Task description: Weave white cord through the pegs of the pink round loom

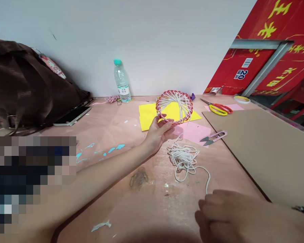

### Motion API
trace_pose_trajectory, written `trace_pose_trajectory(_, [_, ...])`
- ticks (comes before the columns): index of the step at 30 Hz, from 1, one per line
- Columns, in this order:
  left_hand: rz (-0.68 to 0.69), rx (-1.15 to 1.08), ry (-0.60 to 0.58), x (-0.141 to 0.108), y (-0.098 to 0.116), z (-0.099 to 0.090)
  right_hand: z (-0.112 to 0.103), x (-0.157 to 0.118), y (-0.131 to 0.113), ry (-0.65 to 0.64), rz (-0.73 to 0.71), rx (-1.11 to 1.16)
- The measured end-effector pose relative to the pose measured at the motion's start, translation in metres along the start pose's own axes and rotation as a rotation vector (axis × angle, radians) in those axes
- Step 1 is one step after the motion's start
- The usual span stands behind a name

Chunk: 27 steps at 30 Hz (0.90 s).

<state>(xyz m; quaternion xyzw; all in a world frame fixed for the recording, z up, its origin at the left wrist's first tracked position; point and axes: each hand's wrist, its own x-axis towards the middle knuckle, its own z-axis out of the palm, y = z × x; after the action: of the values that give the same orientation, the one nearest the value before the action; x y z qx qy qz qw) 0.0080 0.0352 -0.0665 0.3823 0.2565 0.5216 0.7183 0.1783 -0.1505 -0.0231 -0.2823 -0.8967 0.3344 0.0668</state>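
My left hand (159, 132) holds a red round loom ring (174, 92) by its lower rim, with white cord strung across its middle. A loose tangle of white cord (183, 158) lies on the wooden table (152, 209) just below the ring and seems to connect up to it. One strand runs down to my right hand (224, 216), at the bottom right, and disappears into its curled fingers. The ring is over a sheet of yellow paper (152, 116), and a sheet of pink paper (192, 132) lies next to my left hand.
Pink thread snips (212, 137) lie on the pink paper, with yellow-handled scissors (219, 108) behind them. A cardboard sheet (255, 152) covers the right side. A water bottle (122, 82), brown bag (27, 87) and phone (72, 115) stand along the back and left.
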Motion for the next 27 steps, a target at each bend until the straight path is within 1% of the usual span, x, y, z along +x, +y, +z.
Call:
trace_pose_trajectory(2, [-0.010, 0.010, -0.026, -0.002, 0.002, 0.001, -0.027, -0.004, -0.004, 0.086, 0.007, 0.067])
trace_pose_trajectory(3, [-0.020, 0.017, -0.048, -0.003, 0.002, 0.002, -0.036, -0.005, -0.002, 0.180, 0.027, 0.091])
trace_pose_trajectory(4, [-0.035, 0.027, -0.072, -0.005, 0.003, 0.003, -0.042, -0.006, 0.002, 0.328, 0.061, 0.109])
trace_pose_trajectory(5, [-0.051, 0.041, -0.098, -0.007, 0.003, 0.004, -0.044, -0.005, 0.009, 0.517, 0.097, 0.131])
trace_pose_trajectory(7, [-0.080, 0.082, -0.151, -0.012, 0.004, 0.006, -0.041, 0.001, 0.029, 0.886, 0.163, 0.207])
trace_pose_trajectory(8, [-0.083, 0.103, -0.171, -0.015, 0.003, 0.008, -0.038, 0.006, 0.039, 0.995, 0.176, 0.278])
trace_pose_trajectory(9, [-0.078, 0.121, -0.186, -0.018, 0.003, 0.009, -0.034, 0.011, 0.047, 1.037, 0.174, 0.369])
trace_pose_trajectory(11, [-0.055, 0.158, -0.201, -0.022, 0.003, 0.012, -0.028, 0.021, 0.060, 0.985, 0.143, 0.571])
trace_pose_trajectory(12, [-0.043, 0.177, -0.200, -0.024, 0.003, 0.014, -0.026, 0.025, 0.062, 0.951, 0.120, 0.660])
trace_pose_trajectory(14, [-0.018, 0.207, -0.184, -0.026, 0.003, 0.015, -0.023, 0.029, 0.062, 0.932, 0.071, 0.776])
trace_pose_trajectory(17, [0.008, 0.220, -0.154, -0.025, 0.002, 0.014, -0.019, 0.029, 0.051, 0.919, 0.019, 0.789])
trace_pose_trajectory(21, [0.006, 0.226, -0.113, -0.025, 0.001, 0.013, -0.012, 0.027, 0.032, 0.810, 0.003, 0.717])
trace_pose_trajectory(24, [0.003, 0.257, -0.107, -0.027, 0.003, 0.015, -0.005, 0.033, 0.027, 0.747, 0.026, 0.843])
trace_pose_trajectory(27, [-0.008, 0.277, -0.103, -0.028, 0.006, 0.017, 0.002, 0.040, 0.031, 0.758, 0.127, 1.005])
